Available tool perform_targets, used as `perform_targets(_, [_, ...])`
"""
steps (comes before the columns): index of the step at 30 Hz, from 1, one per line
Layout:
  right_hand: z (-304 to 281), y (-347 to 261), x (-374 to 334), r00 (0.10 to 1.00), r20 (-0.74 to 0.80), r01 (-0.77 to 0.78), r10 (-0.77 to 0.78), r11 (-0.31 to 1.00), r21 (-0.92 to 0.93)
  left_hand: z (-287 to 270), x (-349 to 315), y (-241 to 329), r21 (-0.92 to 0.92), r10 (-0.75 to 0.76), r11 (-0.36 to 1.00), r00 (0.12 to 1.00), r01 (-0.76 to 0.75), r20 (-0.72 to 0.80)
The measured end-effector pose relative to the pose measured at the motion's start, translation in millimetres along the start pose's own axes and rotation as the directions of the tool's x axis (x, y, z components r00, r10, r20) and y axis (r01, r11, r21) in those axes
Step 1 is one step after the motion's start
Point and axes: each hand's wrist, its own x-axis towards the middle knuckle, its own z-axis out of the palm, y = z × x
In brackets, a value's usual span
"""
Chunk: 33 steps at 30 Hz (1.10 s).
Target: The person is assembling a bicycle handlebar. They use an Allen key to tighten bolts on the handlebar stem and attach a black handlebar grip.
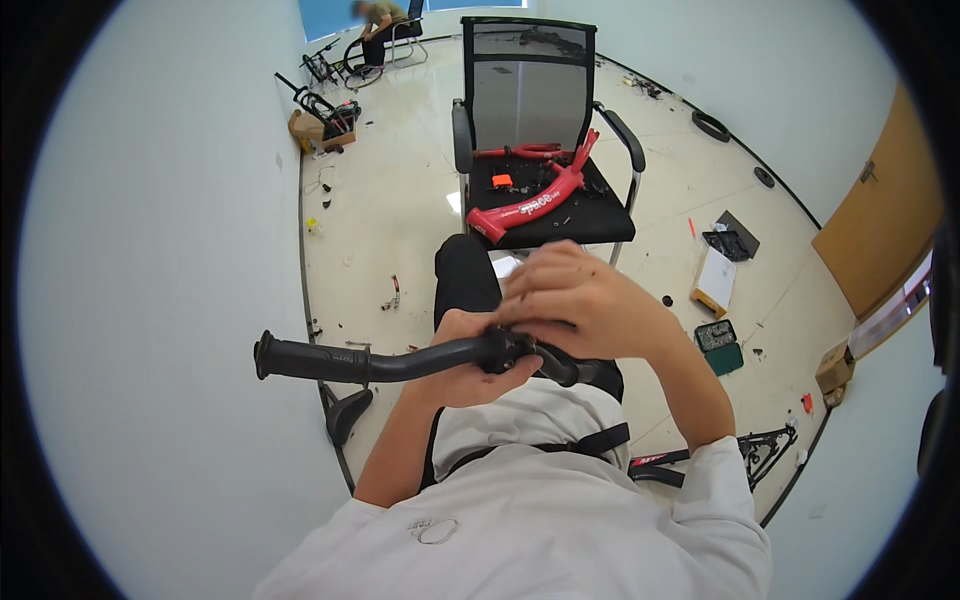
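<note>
A black bicycle handlebar (pixel 432 359) lies across my lap, its ribbed rubber grip (pixel 312 360) pointing left. My left hand (pixel 468 378) is wrapped around it from below at the dark clamp (pixel 515 349) in the middle. Over that clamp, my right hand (pixel 572 298) is closed, with bent fingers that are slightly blurred. Its fingertips come close to my left fingers, and whatever they pinch is hidden. The bar's other end passes under my right hand and is partly covered.
Ahead stands a black mesh chair (pixel 530 90) carrying a red bicycle frame (pixel 540 200) and small parts. A saddle (pixel 348 415) lies by the left wall. An opened green case (pixel 722 348) and a white box (pixel 713 282) lie right. Another person (pixel 382 22) sits far back.
</note>
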Motion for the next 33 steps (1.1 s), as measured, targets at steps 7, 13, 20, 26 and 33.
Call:
perform_targets(7, [3,-12,-4,0.977,0.027,-0.212,0.21,0.964,0.159,2,-4,1,-0.113,-0.011,0.993,0.999,0.016,0.037])
perform_targets(13, [12,-17,-7,0.968,-0.019,-0.243,0.249,0.956,0.167,3,1,6,-0.141,-0.009,0.99,1.0,0.012,0.022])
perform_targets(20, [15,-12,-13,0.875,-0.058,-0.403,0.481,0.789,0.464,3,-5,3,-0.222,-0.086,0.97,0.995,0.097,0.058])
perform_targets(26, [0,-2,-11,0.787,-0.116,-0.294,0.605,0.535,0.792,7,-3,-5,-0.34,-0.059,0.938,0.998,0.068,0.038])
perform_targets(33, [-1,0,-4,0.744,-0.523,0.031,0.417,0.759,0.65,6,-10,-1,-0.424,-0.052,0.904,0.999,0.046,-0.002])
